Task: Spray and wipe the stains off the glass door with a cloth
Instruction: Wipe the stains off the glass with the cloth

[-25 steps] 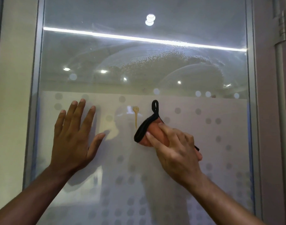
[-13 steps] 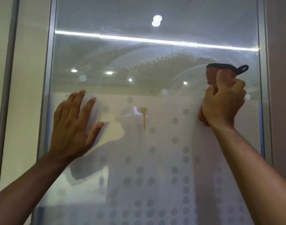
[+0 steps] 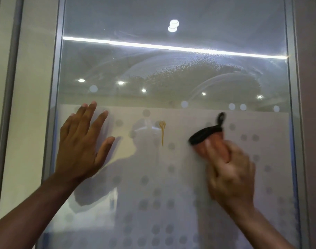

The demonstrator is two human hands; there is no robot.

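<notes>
The glass door fills the view, clear above and frosted with grey dots below. A yellowish stain with a drip running down sits at its middle. Spray droplets and curved wipe marks cover the upper clear part. My left hand rests flat on the glass at the left, fingers spread. My right hand, blurred, presses an orange cloth with a black edge and loop against the frosted glass, to the right of the stain.
An aluminium frame borders the glass on the left and another frame edge on the right. Beige wall panels lie left of the door. Ceiling lights and a light strip reflect in the glass.
My right hand carried the cloth from beside the stain up to the top right of the glass, then back down to the frosted part right of the stain. The left hand stayed put.
</notes>
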